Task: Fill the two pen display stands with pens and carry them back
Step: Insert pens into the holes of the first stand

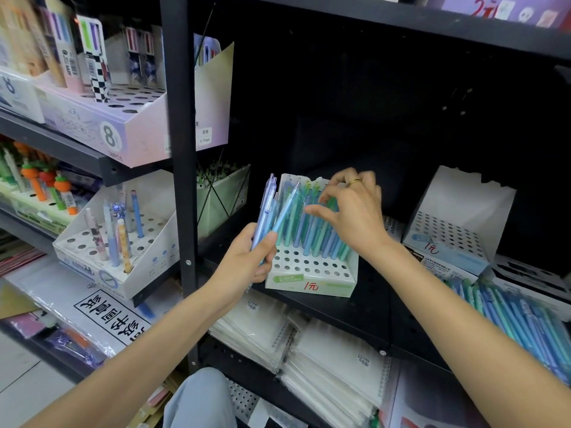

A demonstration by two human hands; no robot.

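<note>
Right now the left hand [247, 257] grips a small bundle of blue pens [272, 208], fingers curled round their lower barrels, just left of the green-fronted pen display stand [312, 282] on the black shelf [370, 310]. That stand's back rows are packed with green and blue pens [312, 233], while its front rows of holes are bare. Above those pens the right hand [355, 208], a gold ring [354, 181] on one finger, has thumb and fingers bent around their tops; whether it actually pinches one I cannot tell. To the right sits the second display stand [457, 233], white, its holes unfilled. Further right, a heap of loose blue and green pens [525, 322] lies on the shelf by the right forearm.
</note>
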